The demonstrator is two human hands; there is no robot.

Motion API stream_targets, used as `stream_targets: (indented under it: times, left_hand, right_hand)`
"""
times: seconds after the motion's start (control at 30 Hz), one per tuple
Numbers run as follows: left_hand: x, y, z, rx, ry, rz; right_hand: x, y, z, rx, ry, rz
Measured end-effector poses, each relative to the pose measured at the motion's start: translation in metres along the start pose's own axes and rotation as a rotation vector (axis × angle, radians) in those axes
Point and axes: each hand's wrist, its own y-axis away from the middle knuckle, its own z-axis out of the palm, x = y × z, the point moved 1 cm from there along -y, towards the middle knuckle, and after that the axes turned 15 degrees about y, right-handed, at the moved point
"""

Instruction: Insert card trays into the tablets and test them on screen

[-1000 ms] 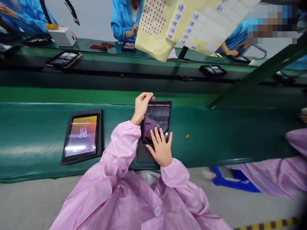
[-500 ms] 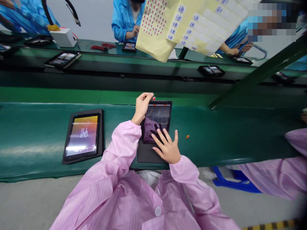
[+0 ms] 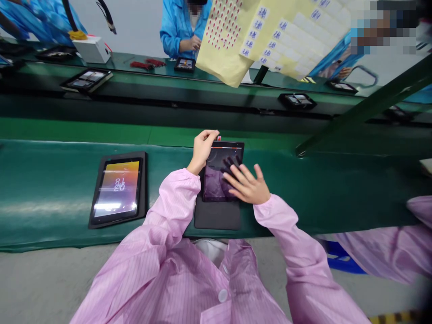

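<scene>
Tablet (image 3: 214,191) apparently mid touch-check: left hand (image 3: 203,149), narrow grip at top edge, contents unclear; right hand (image 3: 251,186) spread wide above. Probably calls for light touch next.

Black tablet (image 3: 218,167), face up (seemingly flat)

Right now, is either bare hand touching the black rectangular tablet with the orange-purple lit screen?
No, that tablet lies apart, to the left of the left hand and the right hand.
</scene>
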Motion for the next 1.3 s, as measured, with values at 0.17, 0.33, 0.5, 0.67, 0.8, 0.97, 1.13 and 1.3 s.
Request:
stream_targets:
  times: [0.17, 0.33, 0.5, 0.67, 0.8, 0.97, 1.13, 1.3]
  left_hand:
    - [0.001, 0.001, 0.001, -0.005, -0.001, 0.003]
    - [0.004, 0.003, 0.002, -0.008, 0.006, 0.005]
    - [0.004, 0.002, 0.001, -0.001, 0.013, -0.022]
    - [0.002, 0.001, 0.001, -0.003, 0.030, -0.031]
    - [0.002, 0.001, 0.001, -0.010, 0.038, -0.025]
    - [0.002, 0.002, 0.002, 0.003, 0.013, -0.023]
    - [0.006, 0.004, -0.004, 0.067, -0.003, -0.032]
    - [0.018, 0.038, -0.035, -0.003, 0.231, -0.528]
  right_hand:
    - [-0.012, 0.012, 0.007, -0.293, -0.298, -0.218]
    - [0.029, -0.009, 0.022, -0.444, -0.298, 0.136]
    - [0.019, 0.001, 0.010, -0.284, -0.309, 0.069]
    - [-0.006, 0.029, 0.000, -0.287, -0.364, -0.212]
    - [-0.011, 0.035, -0.002, -0.305, -0.338, -0.143]
    - [-0.039, 0.008, -0.013, -0.134, -0.173, 0.308]
    - [-0.081, -0.041, -0.014, -0.249, -0.202, 0.728]
    - [-0.111, -0.068, -0.020, -0.286, -0.299, 0.812]
